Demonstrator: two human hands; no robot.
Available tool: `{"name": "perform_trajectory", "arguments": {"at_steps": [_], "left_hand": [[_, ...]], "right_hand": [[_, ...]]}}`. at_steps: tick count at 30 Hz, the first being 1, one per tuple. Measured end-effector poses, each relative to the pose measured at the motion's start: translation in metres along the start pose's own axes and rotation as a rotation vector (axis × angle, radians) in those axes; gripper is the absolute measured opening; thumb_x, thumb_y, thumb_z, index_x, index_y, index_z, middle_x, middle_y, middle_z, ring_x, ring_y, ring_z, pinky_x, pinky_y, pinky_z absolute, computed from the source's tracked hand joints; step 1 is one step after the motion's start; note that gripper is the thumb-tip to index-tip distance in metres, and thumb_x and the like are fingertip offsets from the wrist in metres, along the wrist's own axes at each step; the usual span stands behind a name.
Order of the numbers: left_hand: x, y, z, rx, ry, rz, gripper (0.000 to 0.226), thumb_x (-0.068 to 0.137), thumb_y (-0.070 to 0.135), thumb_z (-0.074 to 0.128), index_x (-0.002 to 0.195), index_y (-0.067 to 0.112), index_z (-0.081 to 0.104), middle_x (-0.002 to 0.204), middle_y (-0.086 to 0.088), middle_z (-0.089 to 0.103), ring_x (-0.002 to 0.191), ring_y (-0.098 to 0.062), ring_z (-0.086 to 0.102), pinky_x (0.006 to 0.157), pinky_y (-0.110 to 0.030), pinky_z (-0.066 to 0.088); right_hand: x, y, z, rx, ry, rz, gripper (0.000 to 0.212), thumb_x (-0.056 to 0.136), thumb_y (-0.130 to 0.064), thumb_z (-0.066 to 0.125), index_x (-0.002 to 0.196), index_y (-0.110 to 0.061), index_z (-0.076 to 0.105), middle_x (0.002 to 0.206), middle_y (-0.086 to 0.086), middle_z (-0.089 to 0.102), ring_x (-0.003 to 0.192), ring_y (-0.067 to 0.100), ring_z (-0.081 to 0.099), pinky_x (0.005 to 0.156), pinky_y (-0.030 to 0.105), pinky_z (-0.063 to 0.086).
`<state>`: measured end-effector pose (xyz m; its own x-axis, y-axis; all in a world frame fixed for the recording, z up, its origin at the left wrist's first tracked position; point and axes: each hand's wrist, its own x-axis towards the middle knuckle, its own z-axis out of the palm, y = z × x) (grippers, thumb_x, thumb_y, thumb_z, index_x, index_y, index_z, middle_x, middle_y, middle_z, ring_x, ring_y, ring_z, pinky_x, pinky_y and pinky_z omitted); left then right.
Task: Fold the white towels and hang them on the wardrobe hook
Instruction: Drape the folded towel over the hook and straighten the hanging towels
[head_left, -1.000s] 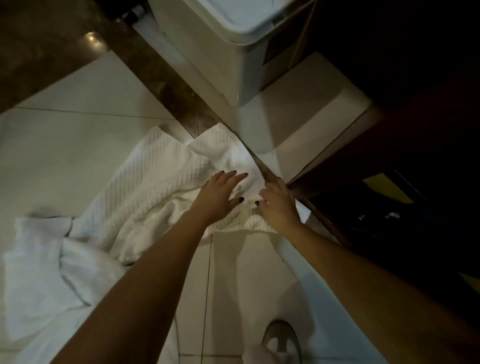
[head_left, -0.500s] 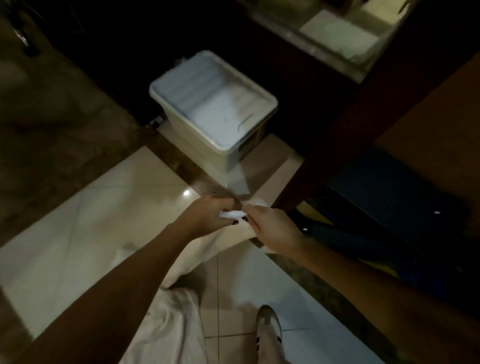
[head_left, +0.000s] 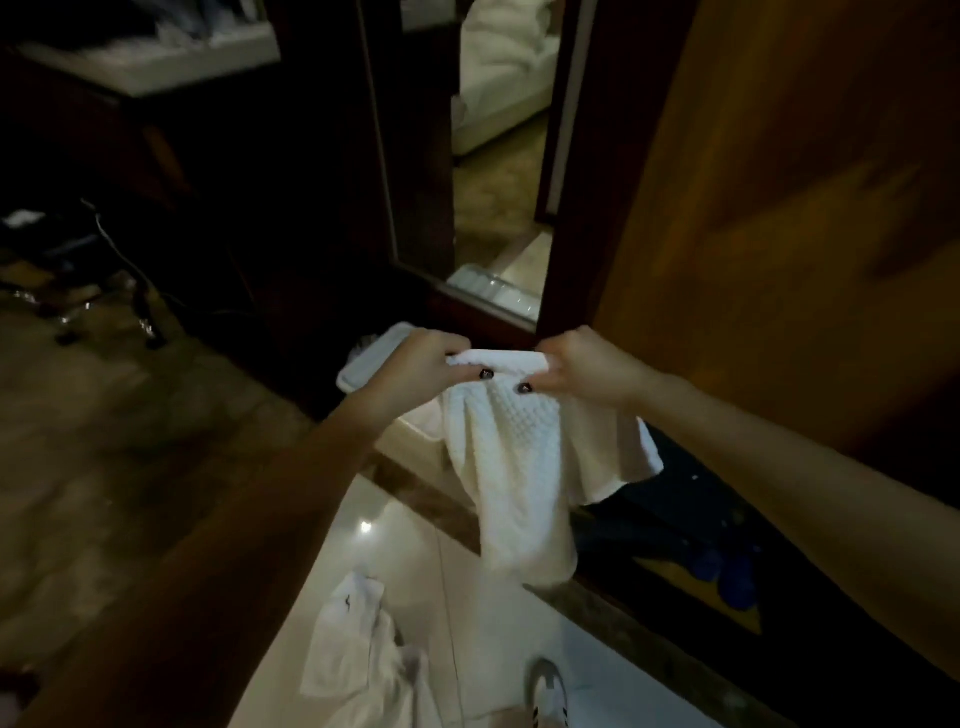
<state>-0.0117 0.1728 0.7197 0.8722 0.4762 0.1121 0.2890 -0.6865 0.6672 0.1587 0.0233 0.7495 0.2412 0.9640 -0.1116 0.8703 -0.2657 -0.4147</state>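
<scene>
A dim room with glossy pale floor tiles (head_left: 415, 597), edged by a strip of dark mottled stone. Nearest the camera, the toe of a light shoe (head_left: 548, 688) stands on the tiles. Beside it lies a crumpled white towel (head_left: 358, 665), smooth and limp in loose folds.

Both bare forearms reach forward and converge at mid-frame. The left hand (head_left: 418, 366) and right hand (head_left: 589, 369) are raised side by side, knuckles up, thumbs underneath with dark-painted nails showing. Each grip is pinched tight on the top edge of a white towel (head_left: 511, 467), which is bunched into a short thick roll between the two hands.

Below the hands the towel hangs free in the air, clear of the floor. Its weave is a bumpy waffle grid, and it falls in soft vertical folds to an uneven lower hem.

Just behind the left hand sits a pale plastic bin (head_left: 363, 364) with rounded corners. Farther back a tall narrow mirror (head_left: 493, 197) stands in a dark wooden frame. A broad, smooth orange-brown wooden panel (head_left: 779, 208) fills the right side, and a wheeled chair (head_left: 78, 280) stands in shadow far left.
</scene>
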Motion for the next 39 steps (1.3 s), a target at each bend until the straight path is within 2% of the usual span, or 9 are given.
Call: {"name": "perform_trajectory", "arguments": {"at_steps": [3,7,13,17,20,24,28,35,39], "left_hand": [[0.005,0.074,-0.037,-0.080,0.002,0.091,0.024,0.081,0.020,0.074,0.062,0.013,0.062,0.052,0.010,0.047,0.052,0.001,0.044,0.054,-0.020,0.030],[0.009,0.154,-0.070,-0.050,-0.098,0.161,0.034,0.083,0.024,0.072,0.057,0.008,0.055,0.056,0.005,0.044,0.053,-0.004,0.039,0.053,-0.023,0.027],[0.014,0.216,-0.099,-0.033,-0.058,0.169,0.043,0.083,0.034,0.071,0.049,0.020,0.049,0.049,0.015,0.041,0.049,-0.001,0.038,0.050,-0.020,0.028],[0.016,0.242,-0.086,-0.093,0.054,0.142,0.046,0.082,0.034,0.072,0.060,-0.001,0.052,0.057,0.002,0.044,0.053,-0.008,0.040,0.054,-0.027,0.029],[0.019,0.278,-0.061,-0.240,0.105,0.207,0.041,0.085,0.033,0.071,0.057,0.011,0.050,0.055,0.008,0.045,0.052,-0.003,0.041,0.052,-0.021,0.030],[0.028,0.344,-0.026,-0.543,-0.009,0.246,0.010,0.089,0.029,0.065,0.094,0.019,0.065,0.075,0.010,0.069,0.072,-0.004,0.064,0.068,-0.016,0.045],[0.032,0.411,0.005,-0.659,-0.208,0.285,0.043,0.087,0.022,0.069,0.127,0.019,0.055,0.093,0.002,0.074,0.089,-0.011,0.070,0.073,-0.016,0.052],[0.033,0.490,0.044,-0.788,-0.003,0.375,0.013,0.085,0.013,0.071,0.098,0.011,0.069,0.092,-0.008,0.072,0.083,-0.017,0.069,0.075,-0.031,0.053],[0.040,0.520,0.061,-0.769,0.054,0.446,0.007,0.088,0.009,0.067,0.084,0.015,0.066,0.085,-0.010,0.066,0.078,-0.020,0.062,0.072,-0.036,0.047]], "right_hand": [[-0.036,0.007,-0.050,-0.148,0.022,0.173,0.023,0.087,-0.021,0.067,0.077,0.000,0.063,0.074,0.009,0.052,0.057,0.014,0.042,0.048,0.023,0.028],[-0.101,0.019,-0.109,-0.008,0.187,0.264,0.035,0.091,-0.021,0.063,0.064,-0.018,0.041,0.065,0.000,0.043,0.058,0.017,0.040,0.048,0.026,0.024],[-0.177,0.008,-0.200,0.135,0.381,0.231,0.016,0.091,-0.015,0.060,0.077,-0.023,0.061,0.074,-0.006,0.060,0.071,0.013,0.056,0.055,0.022,0.038],[-0.217,-0.006,-0.258,0.205,0.418,0.168,0.008,0.089,-0.018,0.066,0.085,-0.014,0.072,0.085,0.007,0.070,0.079,0.016,0.063,0.070,0.034,0.049],[-0.239,-0.015,-0.286,0.287,0.522,0.106,0.019,0.088,-0.022,0.069,0.084,-0.003,0.071,0.067,0.003,0.066,0.058,0.005,0.058,0.055,0.021,0.042],[-0.264,-0.012,-0.315,0.360,0.616,0.085,0.016,0.091,-0.019,0.065,0.095,-0.004,0.062,0.077,0.002,0.063,0.048,0.002,0.056,0.042,0.013,0.040],[-0.288,0.004,-0.327,0.323,0.608,0.042,0.015,0.093,-0.018,0.063,0.098,-0.012,0.051,0.089,0.005,0.060,0.062,0.000,0.052,0.055,0.015,0.040],[-0.350,0.057,-0.342,0.432,0.631,0.078,0.042,0.092,-0.014,0.064,0.131,-0.018,0.049,0.105,0.003,0.066,0.072,-0.001,0.064,0.060,0.012,0.048],[-0.391,0.099,-0.335,0.396,0.587,0.213,0.009,0.084,-0.011,0.072,0.091,-0.006,0.072,0.079,0.000,0.065,0.072,0.008,0.060,0.062,0.019,0.044]]}}
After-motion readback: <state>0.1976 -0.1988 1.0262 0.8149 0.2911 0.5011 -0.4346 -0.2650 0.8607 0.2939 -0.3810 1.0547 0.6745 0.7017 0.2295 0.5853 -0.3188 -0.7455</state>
